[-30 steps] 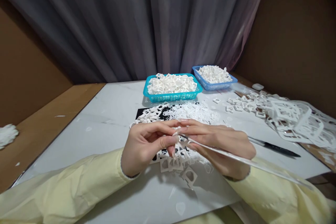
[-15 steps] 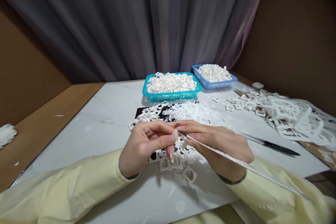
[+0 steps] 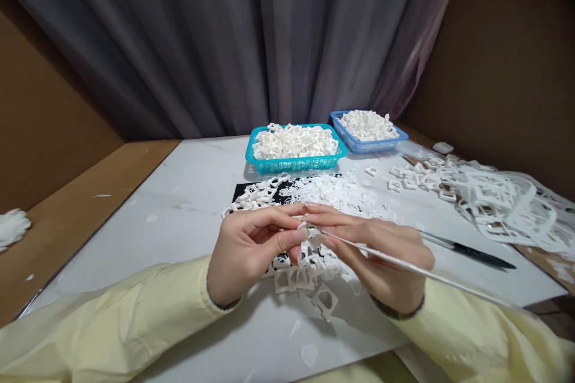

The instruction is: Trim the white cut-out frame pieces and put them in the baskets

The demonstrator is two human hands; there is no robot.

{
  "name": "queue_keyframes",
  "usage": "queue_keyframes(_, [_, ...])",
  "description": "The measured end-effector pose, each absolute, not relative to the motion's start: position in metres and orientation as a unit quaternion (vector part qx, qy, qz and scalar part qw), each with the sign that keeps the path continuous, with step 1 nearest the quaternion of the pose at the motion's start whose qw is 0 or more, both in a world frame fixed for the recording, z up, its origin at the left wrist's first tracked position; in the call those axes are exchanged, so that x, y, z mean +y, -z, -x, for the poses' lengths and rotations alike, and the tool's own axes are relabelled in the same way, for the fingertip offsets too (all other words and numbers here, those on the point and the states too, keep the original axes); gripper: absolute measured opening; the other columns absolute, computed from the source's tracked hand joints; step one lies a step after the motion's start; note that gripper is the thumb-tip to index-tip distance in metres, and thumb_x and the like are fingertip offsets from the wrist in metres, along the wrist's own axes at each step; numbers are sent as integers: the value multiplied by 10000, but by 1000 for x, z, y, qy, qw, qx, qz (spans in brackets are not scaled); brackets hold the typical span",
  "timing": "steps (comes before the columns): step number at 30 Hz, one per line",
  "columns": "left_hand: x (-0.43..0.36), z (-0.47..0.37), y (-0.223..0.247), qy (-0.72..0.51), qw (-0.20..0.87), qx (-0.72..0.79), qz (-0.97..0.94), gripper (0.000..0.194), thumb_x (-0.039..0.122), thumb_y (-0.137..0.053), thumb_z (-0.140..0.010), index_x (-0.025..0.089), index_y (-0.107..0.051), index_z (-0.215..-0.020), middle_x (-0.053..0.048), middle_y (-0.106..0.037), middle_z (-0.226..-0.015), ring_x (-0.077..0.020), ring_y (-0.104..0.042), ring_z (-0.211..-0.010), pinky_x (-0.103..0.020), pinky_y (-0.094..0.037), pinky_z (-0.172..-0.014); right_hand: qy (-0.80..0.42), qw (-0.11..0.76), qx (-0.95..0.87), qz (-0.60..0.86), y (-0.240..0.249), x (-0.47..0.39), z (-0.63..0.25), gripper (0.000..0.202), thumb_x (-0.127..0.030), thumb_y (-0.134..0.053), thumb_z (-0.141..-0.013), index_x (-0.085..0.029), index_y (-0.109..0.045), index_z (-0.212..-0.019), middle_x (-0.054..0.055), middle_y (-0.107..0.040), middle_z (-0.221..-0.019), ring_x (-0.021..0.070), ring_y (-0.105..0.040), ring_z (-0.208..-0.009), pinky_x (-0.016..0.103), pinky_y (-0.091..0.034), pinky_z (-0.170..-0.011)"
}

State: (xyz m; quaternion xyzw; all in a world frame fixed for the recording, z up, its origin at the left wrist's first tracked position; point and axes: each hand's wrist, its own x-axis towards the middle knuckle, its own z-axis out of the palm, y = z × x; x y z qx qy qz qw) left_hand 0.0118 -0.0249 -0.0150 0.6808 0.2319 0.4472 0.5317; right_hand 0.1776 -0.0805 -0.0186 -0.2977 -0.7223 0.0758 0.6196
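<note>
My left hand (image 3: 249,251) is closed, with thumb and fingertips pinching a small white plastic piece (image 3: 304,225) that they mostly cover. My right hand (image 3: 381,257) is closed around a long thin metal tool (image 3: 404,263); its kind is not clear. The tool's tip meets the white piece between both hands, and its far end reaches back over the right sleeve. Below the fingers lies a pile of white plastic frames with holes (image 3: 291,278). Just beyond the hands, white trimmings (image 3: 327,188) are heaped partly over a black mat (image 3: 242,191).
A teal basket (image 3: 296,166) and a blue basket (image 3: 372,146) of white pieces stand at the back. To the right lie a black-handled pointed tool (image 3: 480,254) and a tangle of white plastic strips (image 3: 516,203). A white heap (image 3: 13,228) sits far left.
The metal tool has tilted, its far end rising over the right forearm. My left thumb and fingertips have shifted slightly on the white piece. Both hands stay nearly in place.
</note>
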Motion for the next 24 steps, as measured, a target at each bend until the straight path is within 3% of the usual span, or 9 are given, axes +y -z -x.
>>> queue_keyframes(5, [-24, -11, 18, -465, 487, 215, -707, 145, 49, -637, -738, 182, -692, -726, 12, -647, -479, -196, -672, -860, -325, -521, -860, -26, 604, -729, 321, 16, -80, -176, 229, -6, -597, -768, -167, -648, -922, 37, -728, -894, 185, -671, -938, 307, -597, -816])
queue_keyframes(12, [-26, -9, 17, -461, 472, 234, -714, 150, 53, -644, -731, 197, -683, -716, 37, -637, -476, -150, -630, -582, -369, -524, -845, -37, 606, -721, 332, 22, -81, -173, 230, -30, -578, -792, -186, -640, -949, 27, -722, -930, 180, -663, -961, 296, -588, -814])
queue_keyframes(16, [-27, -10, 17, -453, 477, 259, -707, 117, 94, -645, -739, 200, -688, -713, 28, -629, -468, -176, -649, -612, -378, -527, -836, -28, 602, -729, 324, 29, -81, -171, 217, 4, -556, -789, -143, -633, -929, 79, -711, -965, 189, -641, -1009, 300, -571, -837])
queue_keyframes(19, [-27, -11, 19, -451, 492, 272, -693, 94, 116, -647, -740, 196, -688, -711, 14, -617, -455, -217, -677, -753, -375, -523, -846, -1, 566, -750, 343, 32, -80, -173, 229, 6, -509, -813, -113, -626, -971, 117, -696, -1002, 181, -606, -1071, 295, -541, -885])
queue_keyframes(21, [-26, -12, 20, -448, 503, 275, -686, 90, 115, -650, -737, 184, -682, -690, 7, -615, -460, -221, -677, -763, -346, -543, -780, 21, 526, -775, 351, 33, -77, -175, 223, -15, -472, -838, -93, -616, -989, 148, -686, -1018, 180, -587, -1098, 288, -532, -893])
queue_keyframes(24, [-23, -13, 22, -442, 529, 273, -671, 88, 104, -656, -729, 164, -675, -667, 14, -609, -461, -167, -636, -544, -289, -547, -591, 71, 480, -806, 339, 34, -72, -178, 214, -62, -431, -870, -83, -597, -1004, 178, -676, -1031, 194, -577, -1108, 299, -549, -854])
